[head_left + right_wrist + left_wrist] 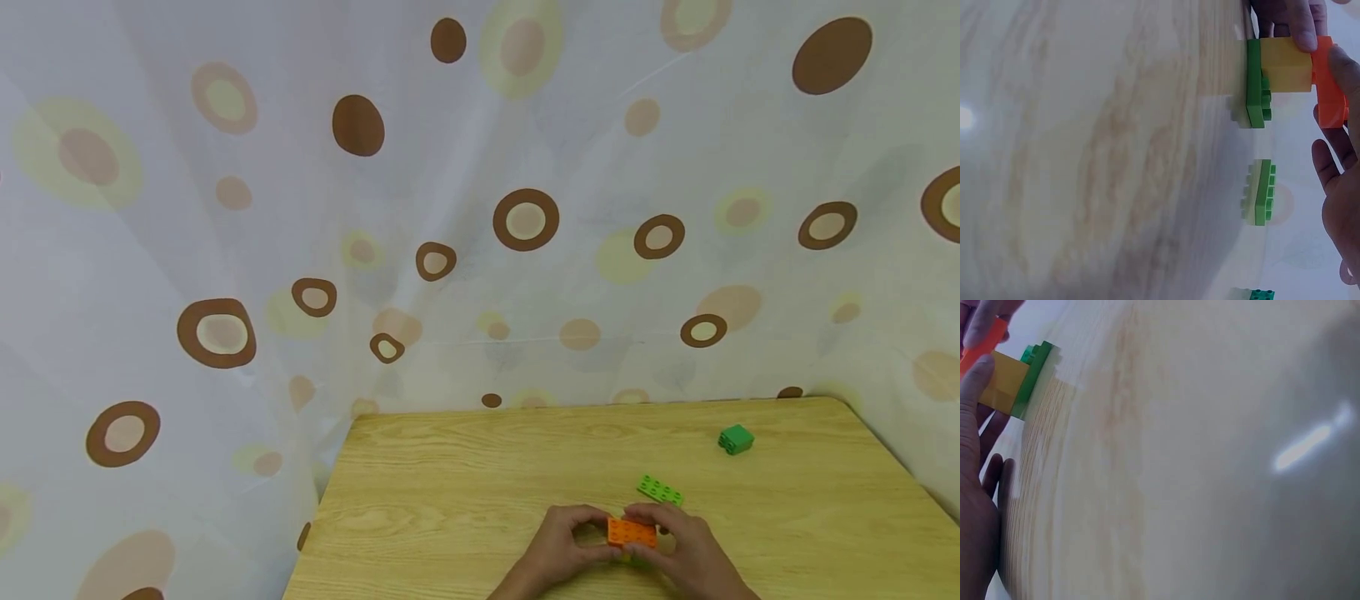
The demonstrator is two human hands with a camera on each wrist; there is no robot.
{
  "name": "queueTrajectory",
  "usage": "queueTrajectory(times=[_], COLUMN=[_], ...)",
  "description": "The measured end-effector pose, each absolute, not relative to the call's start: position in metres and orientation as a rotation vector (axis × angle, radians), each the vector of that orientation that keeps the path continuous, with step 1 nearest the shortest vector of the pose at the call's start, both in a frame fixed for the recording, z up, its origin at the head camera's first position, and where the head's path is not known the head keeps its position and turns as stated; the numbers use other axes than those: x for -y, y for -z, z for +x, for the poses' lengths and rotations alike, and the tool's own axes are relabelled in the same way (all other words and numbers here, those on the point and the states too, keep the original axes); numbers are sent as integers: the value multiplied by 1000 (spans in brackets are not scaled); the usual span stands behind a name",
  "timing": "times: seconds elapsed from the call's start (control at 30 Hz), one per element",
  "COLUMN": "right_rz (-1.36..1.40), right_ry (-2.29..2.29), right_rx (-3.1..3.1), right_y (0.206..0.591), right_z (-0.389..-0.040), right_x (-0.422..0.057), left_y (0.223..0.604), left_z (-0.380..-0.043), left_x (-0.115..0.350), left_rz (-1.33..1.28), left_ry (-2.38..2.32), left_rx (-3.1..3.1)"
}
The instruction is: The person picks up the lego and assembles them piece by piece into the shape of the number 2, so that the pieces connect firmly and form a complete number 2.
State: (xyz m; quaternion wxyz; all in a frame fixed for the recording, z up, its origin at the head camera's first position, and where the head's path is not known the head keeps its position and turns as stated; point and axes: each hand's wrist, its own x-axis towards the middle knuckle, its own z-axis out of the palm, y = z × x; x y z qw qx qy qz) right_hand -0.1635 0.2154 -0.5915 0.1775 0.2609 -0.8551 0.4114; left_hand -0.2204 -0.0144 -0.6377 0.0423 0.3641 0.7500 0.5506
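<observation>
The yellow plastic block point(1285, 65) is gripped by the left hand point(558, 542), and the orange rectangular studded plastic brick point(632, 532) above it is pinched by the right hand point(693, 550). The green studded plastic base brick point(1255, 87) is positioned beneath the block, on the wood-grain surface point(450, 483). Assembly is judged to be partly complete: three pieces are stacked, with the orange brick overhanging toward the right; whether it is fully seated cannot be determined. Farther off, the flat bright green studded plate point(660, 490) and, beyond it, the dark green plastic brick point(738, 439), tipped on its side, are left unattached. In the head view, the block and base are largely hidden by the hands; in the right wrist view, the dark green brick is cut off by the lower edge.
</observation>
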Motion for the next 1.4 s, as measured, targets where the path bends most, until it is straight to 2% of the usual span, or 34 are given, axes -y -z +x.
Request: queueTrajectory(times=[0.83, 1.4], right_rz=[981, 867], right_ry=[-1174, -1290], right_rx=[2585, 2459], right_y=[575, 593], right_z=[-178, -173], right_x=[-223, -218], left_y=[637, 638], left_z=[-216, -221], left_x=[15, 15], left_rz=[1088, 1120], left_ry=[-1645, -1636], left_rx=[-2348, -2350])
